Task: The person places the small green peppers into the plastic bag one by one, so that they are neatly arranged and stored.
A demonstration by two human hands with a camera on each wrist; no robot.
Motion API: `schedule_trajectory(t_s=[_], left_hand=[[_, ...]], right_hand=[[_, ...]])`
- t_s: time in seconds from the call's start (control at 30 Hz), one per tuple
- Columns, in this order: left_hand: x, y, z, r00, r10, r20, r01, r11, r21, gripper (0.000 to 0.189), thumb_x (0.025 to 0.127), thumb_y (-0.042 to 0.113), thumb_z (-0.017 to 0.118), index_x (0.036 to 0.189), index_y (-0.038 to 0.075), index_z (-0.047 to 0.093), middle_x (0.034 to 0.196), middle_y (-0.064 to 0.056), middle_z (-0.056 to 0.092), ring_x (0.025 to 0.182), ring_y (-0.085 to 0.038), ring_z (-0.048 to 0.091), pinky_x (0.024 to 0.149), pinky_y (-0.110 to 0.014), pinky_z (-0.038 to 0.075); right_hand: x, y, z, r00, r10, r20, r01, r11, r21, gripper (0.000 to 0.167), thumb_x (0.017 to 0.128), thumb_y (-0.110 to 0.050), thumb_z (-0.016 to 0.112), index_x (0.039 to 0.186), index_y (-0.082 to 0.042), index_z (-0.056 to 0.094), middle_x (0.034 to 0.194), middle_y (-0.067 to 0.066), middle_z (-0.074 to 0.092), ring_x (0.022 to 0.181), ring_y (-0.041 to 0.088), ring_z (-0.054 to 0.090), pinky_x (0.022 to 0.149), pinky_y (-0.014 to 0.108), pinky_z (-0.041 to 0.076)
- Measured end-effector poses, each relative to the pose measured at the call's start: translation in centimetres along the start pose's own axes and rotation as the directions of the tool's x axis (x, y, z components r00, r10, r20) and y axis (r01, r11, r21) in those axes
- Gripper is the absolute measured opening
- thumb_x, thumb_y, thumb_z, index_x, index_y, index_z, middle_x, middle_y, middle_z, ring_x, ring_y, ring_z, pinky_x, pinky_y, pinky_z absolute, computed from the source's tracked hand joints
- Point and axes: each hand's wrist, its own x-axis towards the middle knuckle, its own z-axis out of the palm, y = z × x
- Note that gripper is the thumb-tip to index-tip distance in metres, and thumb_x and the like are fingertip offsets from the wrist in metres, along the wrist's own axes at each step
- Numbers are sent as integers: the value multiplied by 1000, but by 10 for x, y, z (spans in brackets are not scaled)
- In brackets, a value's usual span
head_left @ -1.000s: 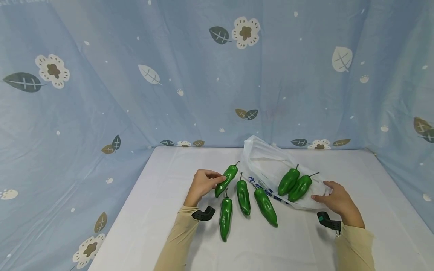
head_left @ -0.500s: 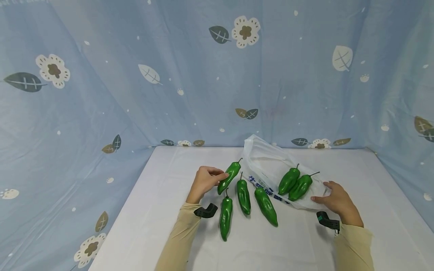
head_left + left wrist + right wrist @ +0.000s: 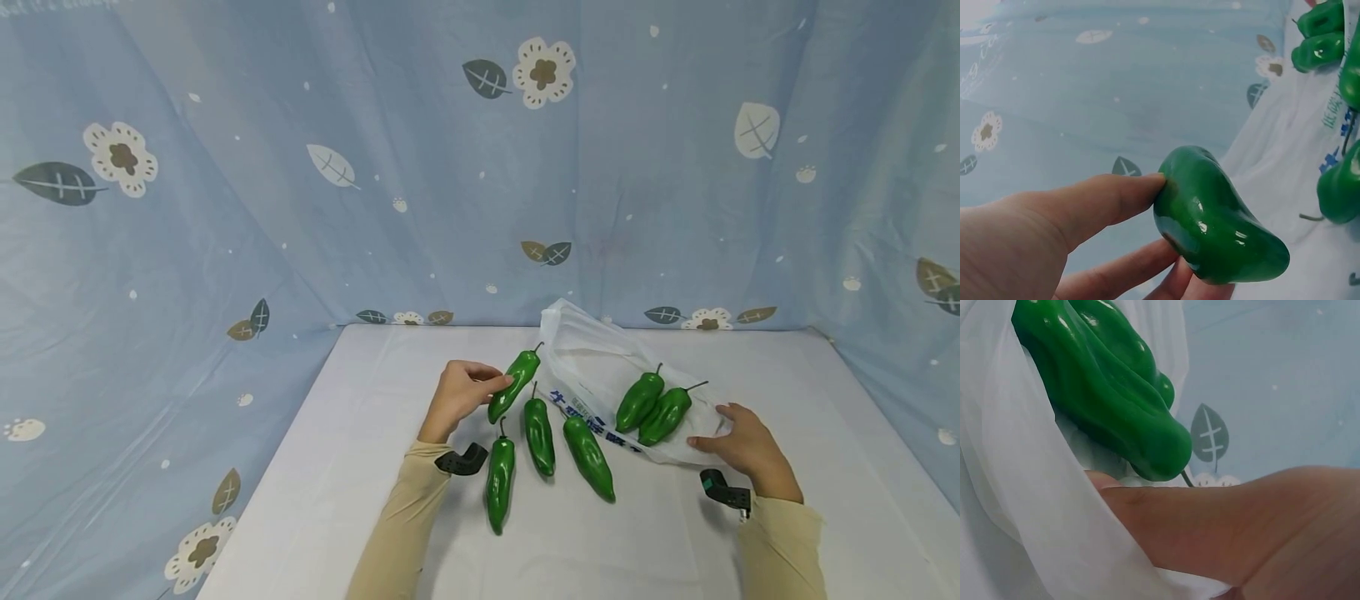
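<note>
My left hand (image 3: 463,398) pinches a green pepper (image 3: 514,386) between thumb and fingers, its stem pointing up and away. In the left wrist view the glossy held pepper (image 3: 1216,219) fills the centre, thumb on its near side and fingers beneath. At the right, my right hand (image 3: 750,446) holds the right end of a white plastic bag (image 3: 581,350) with blue print. The right wrist view shows the thumb (image 3: 1172,519) tucked behind a fold of the bag (image 3: 1041,506). Two green peppers (image 3: 640,402) lie side by side at the bag.
Three more peppers rest on the white table: one below the left hand (image 3: 499,486), a middle pepper (image 3: 539,437) and a slanted pepper (image 3: 588,458) just in front of the bag. A blue patterned curtain (image 3: 480,167) hangs behind the table.
My left hand has moved slightly away from me and to the right, carrying the pinched pepper toward the bag. My right hand and the bag stay nearly still.
</note>
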Motion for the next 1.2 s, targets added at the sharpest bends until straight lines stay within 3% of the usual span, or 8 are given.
schedule_trajectory(t_s=[0.47,0.77,1.2], left_hand=[[6,15,7,1000,-19,-3,19,999,-37,32,89,32,83,109,8,79,113,-11,76,98,-24,74,84,-37,63],[11,26,15,1000,-20,16,21,999,-41,31,89,33,82,109,9,79,111,-9,76,92,-18,74,83,-35,63],[21,37,33,1000,25,17,-25,999,-32,31,88,35,82,106,10,80,110,-9,77,92,-19,75,84,-39,63]], right_hand=[[-2,-1,0,1000,0,10,0,1000,16,98,91,-32,76,150,25,23,155,48,14,142,69,16,115,77,25],[-2,-1,1,1000,9,9,-9,1000,18,98,91,-32,76,150,24,22,155,48,13,142,69,15,115,77,24],[-2,-3,0,1000,-16,6,16,1000,3,98,91,-33,76,149,26,23,154,49,14,141,69,17,115,77,25]])
